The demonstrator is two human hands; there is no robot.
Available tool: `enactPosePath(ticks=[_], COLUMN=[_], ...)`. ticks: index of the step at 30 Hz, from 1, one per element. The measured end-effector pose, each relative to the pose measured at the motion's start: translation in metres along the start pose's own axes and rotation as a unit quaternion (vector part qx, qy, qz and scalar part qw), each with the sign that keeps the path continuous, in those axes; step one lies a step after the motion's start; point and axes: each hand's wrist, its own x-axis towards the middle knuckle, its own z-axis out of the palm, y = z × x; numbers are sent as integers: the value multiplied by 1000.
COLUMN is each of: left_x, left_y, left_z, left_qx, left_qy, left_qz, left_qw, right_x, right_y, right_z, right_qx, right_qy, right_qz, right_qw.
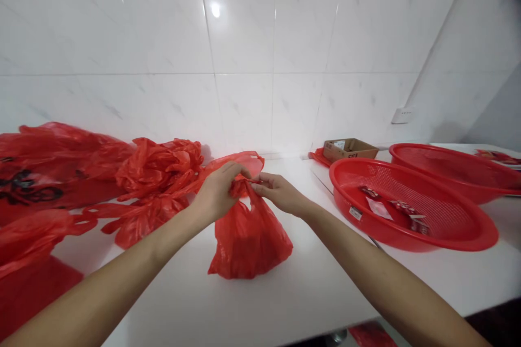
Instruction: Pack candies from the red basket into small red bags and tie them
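Observation:
A red plastic bag (252,241) stands on the white table, its lower part bulging around contents I cannot make out. My left hand (220,190) is closed on the gathered top of the bag, fingers curled over it. From the other side my right hand (279,191) pinches the same top between thumb and fingers. Both hands almost meet above the bag. Behind my left hand lies more thin red plastic film, partly hidden by it.
Crumpled red plastic bags (158,168) heap up on the left. To the right sits a red basket (459,227) holding a few packets (407,211), with a second red basket (448,179) behind. A cardboard box (358,149) is near the tiled wall (244,108).

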Motion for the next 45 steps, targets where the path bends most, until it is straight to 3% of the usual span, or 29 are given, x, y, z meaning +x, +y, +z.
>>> enactPosePath(ticks=[3,5,9,12,15,18,23,26,35,45], left_x=[-10,-23,-55,-69,-63,-48,-34,-33,-26,-32], left_y=[-10,-26,-63,-78,-78,-76,-78,-83,-114,-124], left_z=[-5,-7,0,16,40,71,111,115,111,130], left_qx=[-18,-17,-35,-50,-44,-23,39,80,148,211], left_qy=[-83,-114,-99,-85,-20,27,18,-14,-83,-106], left_qz=[-43,-84,-147,-177,-210,-229,-243,-251,-280,-303], left_qw=[995,990,984,979,977,973,969,964,945,923], right_x=[-5,-12,-29,-33,-23,-3,17,17,21,20], right_y=[4,14,55,85,98,101,114,124,151,173], right_z=[-8,-18,-48,-60,-51,-25,14,16,-17,-17], right_qx=[-137,-214,-263,-276,-296,-321,-366,-381,-380,-427], right_qy=[50,72,97,122,176,216,209,193,192,169], right_qz=[-11,24,161,208,230,245,242,226,211,246], right_qw=[989,974,946,930,910,889,874,875,880,854])
